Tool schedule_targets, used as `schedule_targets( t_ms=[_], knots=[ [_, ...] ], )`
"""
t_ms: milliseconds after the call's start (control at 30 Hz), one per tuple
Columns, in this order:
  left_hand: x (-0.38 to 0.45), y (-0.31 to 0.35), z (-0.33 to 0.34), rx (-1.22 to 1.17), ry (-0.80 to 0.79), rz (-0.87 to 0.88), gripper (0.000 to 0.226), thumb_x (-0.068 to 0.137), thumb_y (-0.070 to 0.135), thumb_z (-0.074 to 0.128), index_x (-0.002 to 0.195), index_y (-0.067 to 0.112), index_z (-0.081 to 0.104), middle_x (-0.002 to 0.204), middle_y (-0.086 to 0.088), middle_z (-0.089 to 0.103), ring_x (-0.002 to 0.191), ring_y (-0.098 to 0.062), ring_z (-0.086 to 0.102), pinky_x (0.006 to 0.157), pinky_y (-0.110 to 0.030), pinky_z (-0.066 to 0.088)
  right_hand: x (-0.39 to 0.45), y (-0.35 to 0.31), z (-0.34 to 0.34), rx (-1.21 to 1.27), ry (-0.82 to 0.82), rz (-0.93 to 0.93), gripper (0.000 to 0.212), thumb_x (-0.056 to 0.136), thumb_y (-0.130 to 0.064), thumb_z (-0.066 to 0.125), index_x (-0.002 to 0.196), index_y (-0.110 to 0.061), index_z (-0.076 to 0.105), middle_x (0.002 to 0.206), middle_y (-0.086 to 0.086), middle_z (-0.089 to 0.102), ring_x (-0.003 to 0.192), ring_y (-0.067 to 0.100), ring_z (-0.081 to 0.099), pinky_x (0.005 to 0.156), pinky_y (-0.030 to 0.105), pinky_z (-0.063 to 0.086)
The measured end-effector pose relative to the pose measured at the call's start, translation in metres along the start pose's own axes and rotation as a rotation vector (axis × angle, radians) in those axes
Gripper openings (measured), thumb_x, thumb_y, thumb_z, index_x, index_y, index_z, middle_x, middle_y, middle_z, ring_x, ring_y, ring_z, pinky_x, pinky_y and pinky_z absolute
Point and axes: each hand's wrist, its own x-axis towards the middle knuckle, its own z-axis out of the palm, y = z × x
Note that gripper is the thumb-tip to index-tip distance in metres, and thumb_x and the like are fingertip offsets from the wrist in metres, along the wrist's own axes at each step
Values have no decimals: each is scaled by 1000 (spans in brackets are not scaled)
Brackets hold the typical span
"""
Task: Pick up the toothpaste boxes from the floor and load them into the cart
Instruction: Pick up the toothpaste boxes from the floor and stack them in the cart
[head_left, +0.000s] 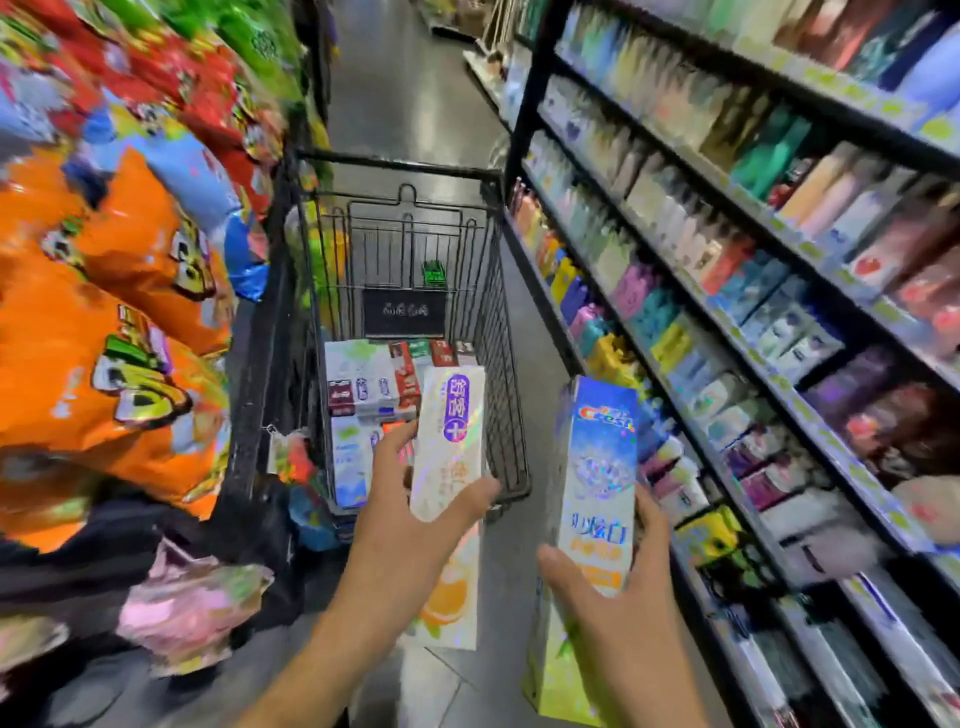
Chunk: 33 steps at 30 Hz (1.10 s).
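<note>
My left hand (410, 525) grips a long white toothpaste box (451, 426) with a purple label and an orange picture, its top end over the near rim of the black wire cart (498, 332). To the right of the cart my right hand (618, 613) holds a blue and white toothpaste box (597, 467) with a yellow-green lower end. Several toothpaste boxes (371, 384) lie stacked inside the cart's basket.
Shelves of boxed goods (753, 291) run along the right side of the narrow aisle. Orange and red snack bags (114, 322) hang on the left, close to the cart. Grey floor (415, 83) stretches ahead past the cart.
</note>
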Motion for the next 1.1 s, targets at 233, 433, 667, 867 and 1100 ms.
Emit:
schedule_targets(
  t_ms=[233, 433, 667, 867, 1100],
  knots=[
    [108, -27, -52, 41, 44, -161, 70, 69, 54, 86, 121, 56, 40, 102, 36, 66, 94, 10, 65, 77, -21, 46, 98, 28, 79, -148, -16, 113, 94, 50, -25, 86, 132, -41, 44, 112, -23, 71, 95, 12, 73, 91, 46, 56],
    [197, -57, -62, 204, 53, -172, 60, 76, 32, 83, 118, 47, 42, 92, 27, 70, 87, 9, 66, 70, -10, 48, 169, 56, 103, -423, -49, 213, 91, 61, -33, 92, 134, -52, 40, 110, -34, 67, 93, -2, 70, 90, 34, 55],
    [285, -141, -38, 247, 93, -300, 75, 72, 63, 76, 134, 49, 35, 129, 16, 62, 113, -10, 62, 94, -42, 51, 272, 133, 109, -582, -94, 309, 67, 71, -21, 84, 123, -44, 48, 87, -29, 71, 74, -4, 68, 73, 20, 53],
    [347, -249, -20, 318, 130, -312, 68, 82, 44, 79, 118, 71, 28, 113, 26, 64, 99, 5, 64, 78, -21, 51, 330, 237, 109, -676, -259, 411, 55, 78, -20, 76, 118, -41, 45, 89, -17, 72, 77, 5, 69, 66, 24, 51],
    [361, -315, -19, 378, 197, -238, 61, 78, 44, 78, 122, 54, 37, 105, 19, 67, 80, -5, 67, 72, -29, 52, 357, 316, 101, -797, -344, 406, 57, 79, -24, 75, 124, -32, 41, 99, -7, 70, 84, 18, 67, 66, 32, 46]
  ],
)
